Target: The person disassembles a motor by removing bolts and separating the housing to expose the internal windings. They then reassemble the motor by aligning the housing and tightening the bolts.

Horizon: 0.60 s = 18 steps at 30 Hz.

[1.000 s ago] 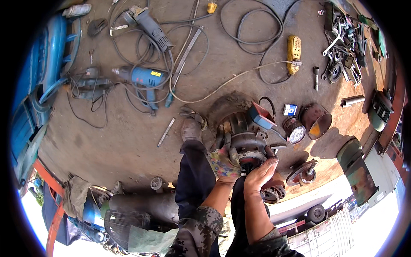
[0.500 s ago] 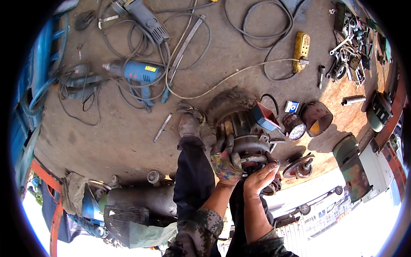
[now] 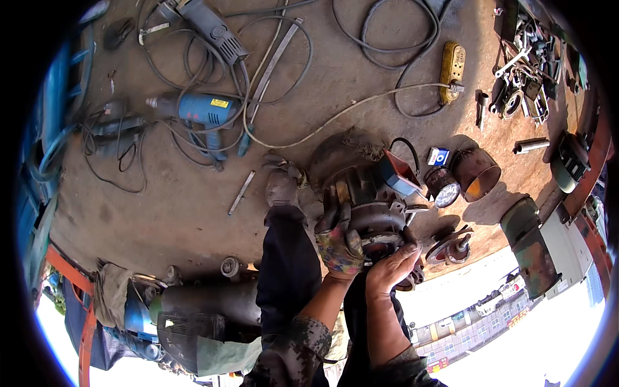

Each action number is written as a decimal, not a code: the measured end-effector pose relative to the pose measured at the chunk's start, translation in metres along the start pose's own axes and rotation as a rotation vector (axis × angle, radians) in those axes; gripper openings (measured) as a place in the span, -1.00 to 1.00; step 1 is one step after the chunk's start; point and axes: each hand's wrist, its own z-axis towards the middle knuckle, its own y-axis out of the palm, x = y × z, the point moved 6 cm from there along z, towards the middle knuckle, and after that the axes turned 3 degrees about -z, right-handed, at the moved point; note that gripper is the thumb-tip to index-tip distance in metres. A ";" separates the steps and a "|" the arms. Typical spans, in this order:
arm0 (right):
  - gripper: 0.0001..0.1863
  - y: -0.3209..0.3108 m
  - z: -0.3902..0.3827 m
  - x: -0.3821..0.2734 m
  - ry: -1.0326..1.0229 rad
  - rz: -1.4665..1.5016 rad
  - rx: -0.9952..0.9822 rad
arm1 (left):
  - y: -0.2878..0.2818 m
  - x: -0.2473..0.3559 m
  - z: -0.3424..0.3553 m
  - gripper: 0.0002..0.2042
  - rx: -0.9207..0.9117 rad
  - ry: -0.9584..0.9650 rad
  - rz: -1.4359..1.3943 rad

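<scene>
An electric motor (image 3: 377,216) with a dark, greasy body lies on the floor between my legs. Its terminal box (image 3: 400,173) is open, blue outside and reddish inside. My left hand (image 3: 340,248), in a colourful patterned glove, grips the left side of the near end, its fingers along the casing. Bare and smudged, my right hand (image 3: 394,264) is closed around the right side of that end, beside the round opening. Some of its fingers are hidden. Just right of it lies a round flanged part with a shaft (image 3: 451,248).
A tin can (image 3: 443,187), a rusty cylinder (image 3: 477,174) and a small blue-white box (image 3: 438,156) stand right of the motor. Farther off are a blue power drill (image 3: 205,109), a grey angle grinder (image 3: 213,29), a yellow power strip (image 3: 452,71), looped cables and piled wrenches (image 3: 516,68).
The whole view has shifted slightly. Both hands stay on the near end of the motor, with hardly any movement. The vehicle in the lower right background has gone from view.
</scene>
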 end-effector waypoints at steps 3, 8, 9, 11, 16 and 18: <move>-0.31 -0.001 -0.002 0.003 -0.002 0.022 -0.026 | -0.002 0.008 0.009 -0.34 -0.004 0.043 0.026; -0.32 0.000 0.003 -0.002 -0.027 -0.020 -0.030 | 0.001 0.003 0.009 -0.41 -0.014 0.048 0.031; -0.33 -0.001 0.003 -0.004 -0.037 -0.019 -0.029 | 0.001 0.003 0.006 -0.42 0.010 0.063 0.035; -0.20 -0.001 0.003 -0.004 -0.028 -0.021 -0.039 | 0.000 -0.009 -0.002 -0.48 -0.162 -0.100 0.157; -0.22 -0.002 0.003 0.001 -0.027 0.016 -0.076 | -0.006 0.022 0.002 -0.59 0.072 0.040 0.166; -0.24 -0.003 0.004 0.002 -0.015 0.056 -0.074 | 0.007 0.008 -0.004 -0.61 0.128 0.051 0.364</move>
